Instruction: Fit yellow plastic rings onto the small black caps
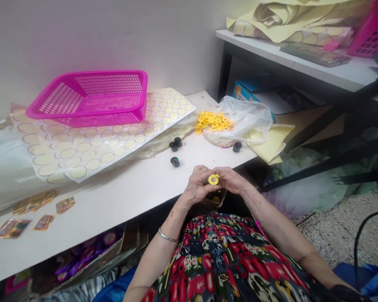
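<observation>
My left hand (200,184) is closed round a small round yellow piece (213,180) with a pinkish centre, held just off the table's front edge. My right hand (230,179) meets it from the other side, its fingers pinched at the yellow piece's edge. Beyond my hands, a pile of yellow plastic pieces (212,121) lies beside a clear plastic bag (248,115). Black round caps (175,162) stand on the white table (145,180), three left of the pile and another black cap (237,147) on the right.
A pink basket (110,115) rests on sheets of round stickers (97,153) at the back left. Small printed packets (12,228) lie at the front left. A raised white shelf (271,52) is at the right. An open box (212,201) sits below my hands.
</observation>
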Available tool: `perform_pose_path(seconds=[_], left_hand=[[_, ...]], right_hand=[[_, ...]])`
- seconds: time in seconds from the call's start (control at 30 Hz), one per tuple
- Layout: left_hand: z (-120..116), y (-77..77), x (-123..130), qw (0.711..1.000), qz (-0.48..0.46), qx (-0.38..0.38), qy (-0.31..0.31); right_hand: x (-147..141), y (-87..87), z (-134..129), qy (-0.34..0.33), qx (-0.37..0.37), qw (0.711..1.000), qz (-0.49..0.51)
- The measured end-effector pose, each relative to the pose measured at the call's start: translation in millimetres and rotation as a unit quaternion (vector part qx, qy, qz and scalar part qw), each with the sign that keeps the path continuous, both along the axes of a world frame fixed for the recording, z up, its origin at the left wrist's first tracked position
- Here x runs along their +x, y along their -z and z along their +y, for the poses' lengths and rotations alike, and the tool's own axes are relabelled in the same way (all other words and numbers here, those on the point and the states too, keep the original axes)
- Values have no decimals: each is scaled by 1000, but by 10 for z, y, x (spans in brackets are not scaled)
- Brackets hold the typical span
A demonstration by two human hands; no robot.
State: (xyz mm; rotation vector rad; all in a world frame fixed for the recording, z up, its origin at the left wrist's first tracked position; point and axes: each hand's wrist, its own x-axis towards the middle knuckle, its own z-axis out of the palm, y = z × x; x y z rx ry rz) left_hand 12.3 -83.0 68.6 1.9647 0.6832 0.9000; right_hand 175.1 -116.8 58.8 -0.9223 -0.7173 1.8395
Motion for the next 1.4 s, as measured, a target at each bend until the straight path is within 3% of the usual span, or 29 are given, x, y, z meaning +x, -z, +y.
perform_pose_path(seconds=[0.13, 0.43, 0.67, 0.87, 1.03, 1.1, 1.13, 1.2, 1.27, 1.33, 1.4], left_hand=[[-54, -25, 14, 996, 66, 59, 27], [-126, 12, 89, 978, 95, 170, 75], [-108, 120, 48, 982, 86, 161, 54], [-148, 147, -16, 987, 84, 133, 29], [-163, 78, -232, 993, 48, 72, 85], [-81, 97, -404, 998, 29, 22, 44], [-16, 128, -492, 1000, 24, 0, -17], [151, 218, -643, 980, 29, -24, -196], [342, 312, -728, 934, 59, -44, -349], [521, 371, -740, 902, 103, -55, -416], [663, 390, -701, 892, 149, -49, -424]], right_hand=[[57, -9, -41, -54, 18, 998, -35], [60, -89, -83, -65, 33, 994, -77], [-54, 102, -128, -2, 36, 998, -51], [-103, 44, -84, -86, 45, 990, -107], [-102, 90, -234, -115, 71, 977, -163], [-88, 166, -324, -149, 87, 954, -244], [-83, 212, -359, -157, 103, 933, -308], [-87, 309, -385, -144, 163, 867, -448], [-118, 400, -350, -134, 213, 784, -567], [-172, 475, -276, -156, 221, 702, -659], [-228, 520, -203, -197, 209, 641, -712]])
